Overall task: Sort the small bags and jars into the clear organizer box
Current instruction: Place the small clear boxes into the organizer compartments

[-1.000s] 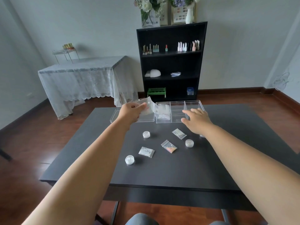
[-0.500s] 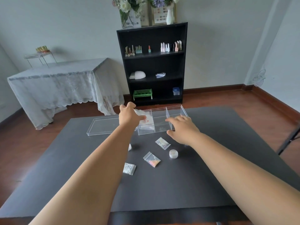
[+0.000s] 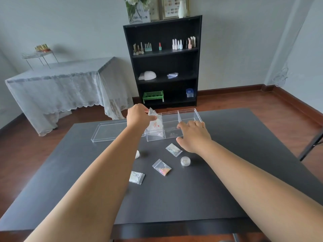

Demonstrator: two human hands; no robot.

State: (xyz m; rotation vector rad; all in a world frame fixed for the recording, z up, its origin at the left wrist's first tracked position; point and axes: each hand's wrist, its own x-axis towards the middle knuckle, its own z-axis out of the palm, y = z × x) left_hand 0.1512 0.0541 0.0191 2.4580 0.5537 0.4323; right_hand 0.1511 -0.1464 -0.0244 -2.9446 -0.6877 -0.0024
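A clear organizer box with three compartments stands on the dark table. My left hand pinches a small clear bag at the box's left compartment. My right hand rests open against the box's front right wall, holding nothing. Three small bags lie loose on the table: one by my right hand, a pink-flecked one and a white one. A round jar stands near them; another jar is half hidden by my left forearm.
The box's clear lid lies flat left of the box. Behind the table stand a black bookshelf with small bottles and a lace-covered side table. A dark leg of some furniture shows at the right edge.
The view has shifted, so the objects sit differently in frame. My left hand has brought the bag down to the left compartment. My right hand stays at the box's front.
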